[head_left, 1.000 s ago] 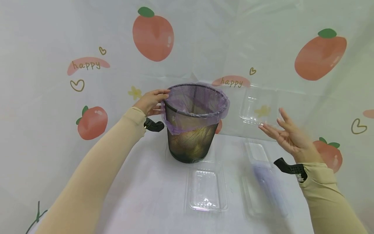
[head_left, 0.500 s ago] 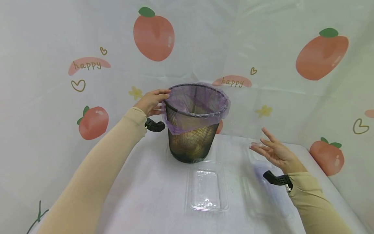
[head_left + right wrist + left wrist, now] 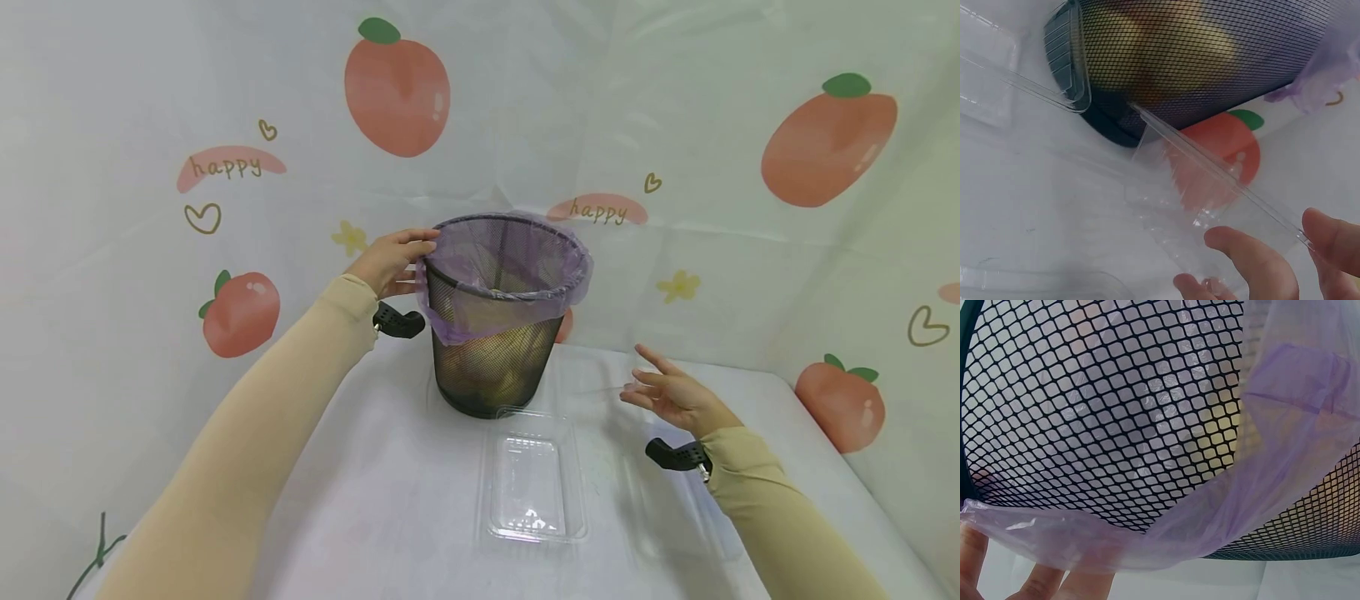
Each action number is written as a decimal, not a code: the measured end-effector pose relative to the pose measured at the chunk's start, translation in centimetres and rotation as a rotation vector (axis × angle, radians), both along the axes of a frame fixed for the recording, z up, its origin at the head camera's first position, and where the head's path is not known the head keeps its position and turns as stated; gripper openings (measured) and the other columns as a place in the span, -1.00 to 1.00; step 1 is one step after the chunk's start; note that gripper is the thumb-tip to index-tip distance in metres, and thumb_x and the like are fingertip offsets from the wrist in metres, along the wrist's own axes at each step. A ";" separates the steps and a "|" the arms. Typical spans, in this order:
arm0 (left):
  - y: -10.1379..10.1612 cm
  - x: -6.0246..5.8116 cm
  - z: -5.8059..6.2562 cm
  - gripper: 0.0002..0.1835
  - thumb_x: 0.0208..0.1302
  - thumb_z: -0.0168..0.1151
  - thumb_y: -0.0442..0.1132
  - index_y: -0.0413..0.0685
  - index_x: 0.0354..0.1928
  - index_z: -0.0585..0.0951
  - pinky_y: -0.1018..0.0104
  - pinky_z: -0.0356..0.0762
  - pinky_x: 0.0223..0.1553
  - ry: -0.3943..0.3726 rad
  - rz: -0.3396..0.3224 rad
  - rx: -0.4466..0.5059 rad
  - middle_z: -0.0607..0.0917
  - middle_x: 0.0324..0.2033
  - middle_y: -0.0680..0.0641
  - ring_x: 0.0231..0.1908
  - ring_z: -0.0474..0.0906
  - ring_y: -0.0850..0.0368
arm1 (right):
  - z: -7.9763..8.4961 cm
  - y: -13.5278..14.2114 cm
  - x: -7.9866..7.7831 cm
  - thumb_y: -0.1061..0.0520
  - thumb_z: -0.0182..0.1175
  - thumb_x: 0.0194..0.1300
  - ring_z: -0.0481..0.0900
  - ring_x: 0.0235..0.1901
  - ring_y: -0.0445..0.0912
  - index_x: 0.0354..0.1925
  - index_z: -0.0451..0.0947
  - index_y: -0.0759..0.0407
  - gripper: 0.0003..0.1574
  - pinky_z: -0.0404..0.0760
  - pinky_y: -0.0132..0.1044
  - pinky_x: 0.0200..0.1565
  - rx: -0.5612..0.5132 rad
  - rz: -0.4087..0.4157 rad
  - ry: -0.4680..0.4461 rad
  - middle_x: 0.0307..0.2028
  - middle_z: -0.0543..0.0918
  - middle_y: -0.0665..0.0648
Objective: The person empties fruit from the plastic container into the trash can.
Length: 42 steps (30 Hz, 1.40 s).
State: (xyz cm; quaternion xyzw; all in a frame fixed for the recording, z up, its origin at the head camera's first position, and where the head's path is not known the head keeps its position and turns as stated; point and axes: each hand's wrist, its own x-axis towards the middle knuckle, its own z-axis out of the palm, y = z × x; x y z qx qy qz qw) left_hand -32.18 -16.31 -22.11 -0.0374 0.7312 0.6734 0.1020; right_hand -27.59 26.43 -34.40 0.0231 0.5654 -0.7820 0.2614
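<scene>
A black mesh wastebasket stands on the table, lined with a purple plastic bag folded over its rim. My left hand grips the basket's left rim; in the left wrist view its fingers show at the bag's edge. My right hand, to the right of the basket, pinches the edge of a clear plastic container. That container is nearly invisible in the head view; in the right wrist view it overlaps the basket's base. Yellowish round things show through the mesh.
Another clear plastic container lies in front of the basket. More clear plastic and something bluish lie on the right under my right forearm. A white sheet with printed fruit hangs behind the white table.
My right hand has come down and left with the clear container, from up against the backdrop to low beside the basket. The left hand has stayed on the rim.
</scene>
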 end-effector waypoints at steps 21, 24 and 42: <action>0.1 0.9 0.6 -0.51 0.49 0.01 -0.15 0.14 0.42 0.32 0.06 0.41 0.27 0.002 -0.011 0.010 0.24 0.42 -0.08 0.34 0.30 -0.12 | -1.6 -1.8 -1.3 0.31 -0.11 0.50 0.48 -0.01 0.00 0.53 -0.45 0.00 -0.06 0.61 -0.33 0.04 0.206 0.014 0.027 0.46 -0.53 0.39; 0.1 0.9 0.6 -0.51 0.49 0.00 -0.15 0.15 0.42 0.32 0.06 0.40 0.28 0.003 -0.013 0.005 0.23 0.43 -0.08 0.34 0.30 -0.13 | -1.8 -1.7 -1.4 0.31 -0.12 0.50 0.54 -0.06 -0.02 0.52 -0.47 0.00 -0.06 0.64 -0.34 -0.01 0.205 0.014 0.015 0.46 -0.54 0.39; 0.3 1.4 0.9 -0.51 0.49 0.02 -0.16 0.14 0.42 0.32 0.05 0.40 0.28 0.002 -0.016 0.007 0.23 0.43 -0.07 0.34 0.30 -0.14 | -2.7 -1.7 -1.6 0.44 -0.25 0.47 -0.29 0.45 0.34 0.50 -0.51 0.16 -0.11 0.17 0.00 0.35 0.234 -0.057 -0.107 0.49 -0.43 0.37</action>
